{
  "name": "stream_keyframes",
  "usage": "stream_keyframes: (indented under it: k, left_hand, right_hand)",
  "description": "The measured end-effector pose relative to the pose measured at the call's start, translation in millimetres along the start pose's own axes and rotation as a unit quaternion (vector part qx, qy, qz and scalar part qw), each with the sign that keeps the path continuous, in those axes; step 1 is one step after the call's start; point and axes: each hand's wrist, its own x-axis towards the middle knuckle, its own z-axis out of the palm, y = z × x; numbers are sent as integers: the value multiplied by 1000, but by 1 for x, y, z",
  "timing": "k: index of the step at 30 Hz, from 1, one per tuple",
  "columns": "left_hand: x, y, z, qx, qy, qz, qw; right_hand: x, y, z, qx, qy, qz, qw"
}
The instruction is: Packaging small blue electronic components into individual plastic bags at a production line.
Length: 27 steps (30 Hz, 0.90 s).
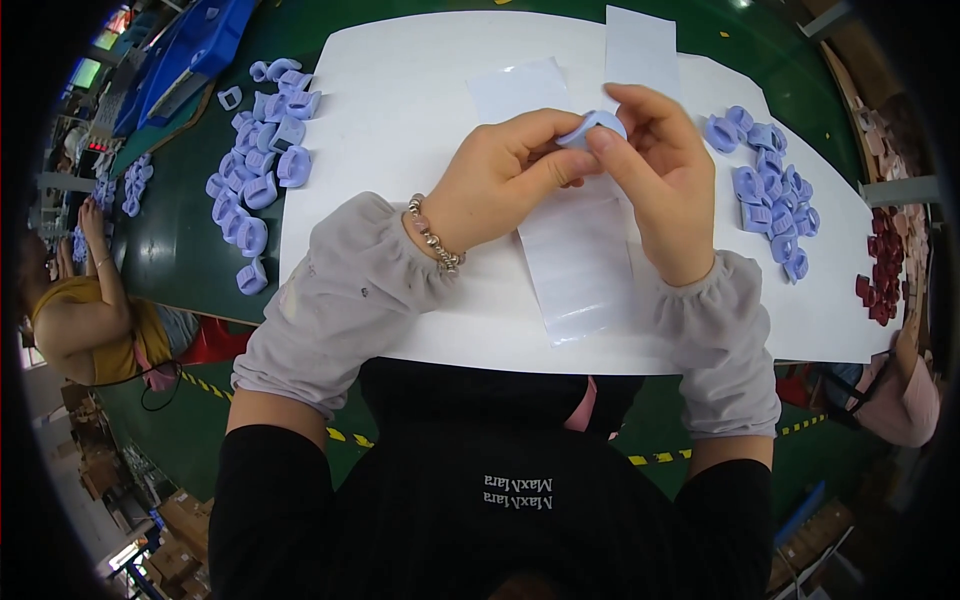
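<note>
Above the white work surface, I hold a small rounded lavender-blue plastic piece with a dark opening in it. My left hand pinches its left end between thumb and fingers. From the other side my right hand has its thumb and a finger pressed on the piece, and its other fingers are curled. My fingers hide part of it. Beneath my hands lies a clear-looking glossy sheet. Similar lavender-blue pieces lie in a pile to the left and another pile to the right.
Two more pale sheets lie at the back, one glossy sheet and one white sheet. A blue tray stands at the far left. Dark red pieces lie at the far right. Other people sit at both sides, one in yellow.
</note>
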Motion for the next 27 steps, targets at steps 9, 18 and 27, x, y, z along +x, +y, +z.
stream_keyframes:
  k: [9,18,27]
  left_hand:
    - [-6,2,-11,74,14,0,997]
    - [-82,54,-152,747,187,-118,626]
    - [-13,36,-62,152,35,-95,983]
  right_hand:
    - [4,-5,-13,-118,-57,84,988]
    - [22,-19,-58,-555,134,-161,805]
    - [1,9,8,-202,-148,-97,963]
